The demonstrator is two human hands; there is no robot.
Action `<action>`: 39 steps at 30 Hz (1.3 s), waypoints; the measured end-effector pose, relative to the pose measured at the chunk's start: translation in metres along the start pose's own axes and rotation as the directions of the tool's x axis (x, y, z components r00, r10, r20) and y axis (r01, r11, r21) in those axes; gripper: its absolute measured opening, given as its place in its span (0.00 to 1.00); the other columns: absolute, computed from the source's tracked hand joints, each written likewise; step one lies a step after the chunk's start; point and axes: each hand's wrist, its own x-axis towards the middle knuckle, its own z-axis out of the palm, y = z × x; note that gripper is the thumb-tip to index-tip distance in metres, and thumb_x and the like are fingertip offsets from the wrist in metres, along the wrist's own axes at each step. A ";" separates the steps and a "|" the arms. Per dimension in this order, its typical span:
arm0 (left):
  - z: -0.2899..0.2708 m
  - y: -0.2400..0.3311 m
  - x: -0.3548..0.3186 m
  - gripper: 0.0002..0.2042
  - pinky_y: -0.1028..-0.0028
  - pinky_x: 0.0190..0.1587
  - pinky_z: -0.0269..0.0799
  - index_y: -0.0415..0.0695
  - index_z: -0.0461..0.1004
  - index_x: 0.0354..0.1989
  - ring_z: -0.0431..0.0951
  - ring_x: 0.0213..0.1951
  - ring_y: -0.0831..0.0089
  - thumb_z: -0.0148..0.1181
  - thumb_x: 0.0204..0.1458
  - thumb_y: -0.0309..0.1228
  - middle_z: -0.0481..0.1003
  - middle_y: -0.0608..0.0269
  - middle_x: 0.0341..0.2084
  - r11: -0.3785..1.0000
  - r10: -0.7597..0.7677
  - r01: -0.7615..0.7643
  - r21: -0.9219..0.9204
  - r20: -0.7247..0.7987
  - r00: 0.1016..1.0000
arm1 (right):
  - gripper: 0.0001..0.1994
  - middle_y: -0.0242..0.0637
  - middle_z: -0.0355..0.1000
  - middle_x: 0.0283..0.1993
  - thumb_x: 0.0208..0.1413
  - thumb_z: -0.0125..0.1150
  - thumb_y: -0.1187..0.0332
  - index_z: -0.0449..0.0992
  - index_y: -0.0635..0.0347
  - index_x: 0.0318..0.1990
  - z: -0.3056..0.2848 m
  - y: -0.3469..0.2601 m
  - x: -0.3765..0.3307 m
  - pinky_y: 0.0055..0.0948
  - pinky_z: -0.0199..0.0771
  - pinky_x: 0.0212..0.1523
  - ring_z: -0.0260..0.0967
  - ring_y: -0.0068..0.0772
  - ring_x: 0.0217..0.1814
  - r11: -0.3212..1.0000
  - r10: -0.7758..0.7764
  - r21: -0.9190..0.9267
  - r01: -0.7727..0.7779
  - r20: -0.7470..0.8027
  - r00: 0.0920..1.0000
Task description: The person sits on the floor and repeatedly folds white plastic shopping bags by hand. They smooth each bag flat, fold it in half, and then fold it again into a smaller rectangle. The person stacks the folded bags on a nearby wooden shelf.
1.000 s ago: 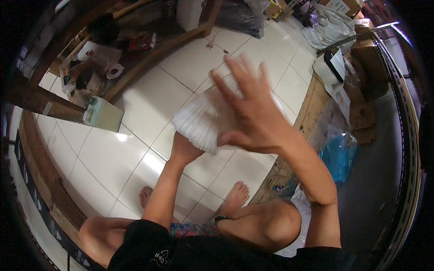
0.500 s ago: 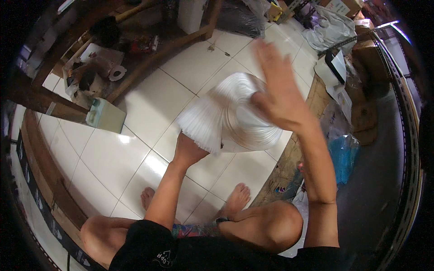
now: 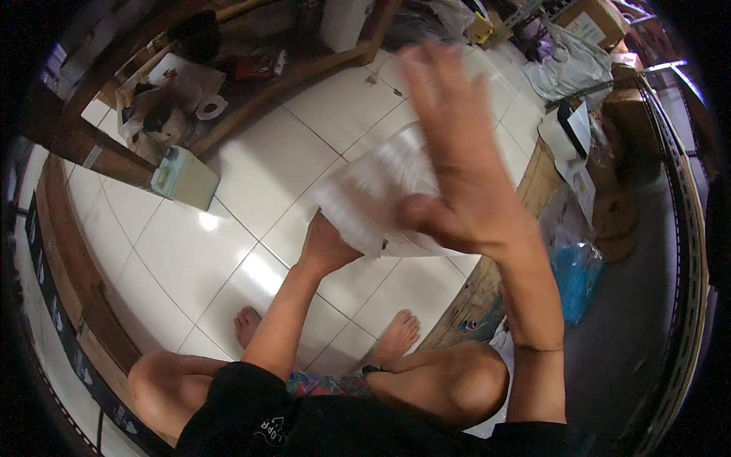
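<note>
A fanned bundle of thin white sheets (image 3: 364, 189), shiny and pleated-looking, is held above the tiled floor between my knees. Their exact kind I cannot make out. My left hand (image 3: 329, 242) grips the bundle at its near left edge, with its fingers mostly hidden behind the sheets. Over the right part of the bundle, my right hand (image 3: 464, 171) is raised with fingers spread and blurred by motion. It covers much of the sheets. Whether its thumb touches them I cannot tell.
A pale green jerrycan (image 3: 185, 179) stands at the left by a wooden bench frame (image 3: 278, 95) with clutter on it. Along the right run a wooden board (image 3: 457, 316), a blue plastic-wrapped pack (image 3: 576, 283) and a metal rack (image 3: 680, 194).
My right hand has moved slightly left and up, covering more of the sheets. The bundle looks less widely fanned and more blurred. My left hand keeps its hold.
</note>
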 end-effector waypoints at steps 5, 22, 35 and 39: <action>0.001 0.009 0.007 0.30 0.61 0.53 0.72 0.44 0.73 0.50 0.73 0.53 0.53 0.75 0.36 0.37 0.75 0.54 0.49 0.995 -0.064 0.054 0.086 0.127 0.990 | 0.50 0.56 0.41 0.75 0.50 0.59 0.38 0.47 0.60 0.73 0.029 -0.004 -0.003 0.64 0.31 0.72 0.32 0.62 0.78 0.996 0.053 -0.086 -0.035 0.228 0.972; 0.013 -0.020 -0.003 0.46 0.59 0.61 0.66 0.44 0.63 0.61 0.67 0.60 0.52 0.79 0.30 0.44 0.68 0.50 0.57 0.975 -0.008 -0.005 0.223 0.061 0.998 | 0.47 0.60 0.46 0.73 0.52 0.55 0.37 0.47 0.54 0.73 0.014 0.029 0.029 0.69 0.33 0.70 0.37 0.67 0.76 1.000 -0.002 0.004 0.003 -0.135 0.991; 0.024 -0.029 0.002 0.43 0.60 0.59 0.68 0.44 0.65 0.59 0.70 0.58 0.52 0.79 0.31 0.42 0.70 0.51 0.56 0.972 0.089 -0.090 0.216 0.016 0.996 | 0.46 0.62 0.43 0.74 0.57 0.50 0.42 0.41 0.64 0.73 0.016 0.042 0.014 0.63 0.29 0.72 0.38 0.63 0.77 0.986 0.165 -0.029 -0.164 0.041 0.985; 0.020 -0.012 0.001 0.41 0.62 0.58 0.69 0.45 0.67 0.58 0.71 0.57 0.54 0.79 0.31 0.41 0.71 0.53 0.55 0.988 -0.004 -0.010 0.155 0.091 0.996 | 0.43 0.59 0.45 0.74 0.58 0.51 0.47 0.43 0.63 0.73 0.041 0.050 -0.013 0.59 0.27 0.74 0.38 0.57 0.77 0.955 0.287 -0.121 -0.270 0.154 0.945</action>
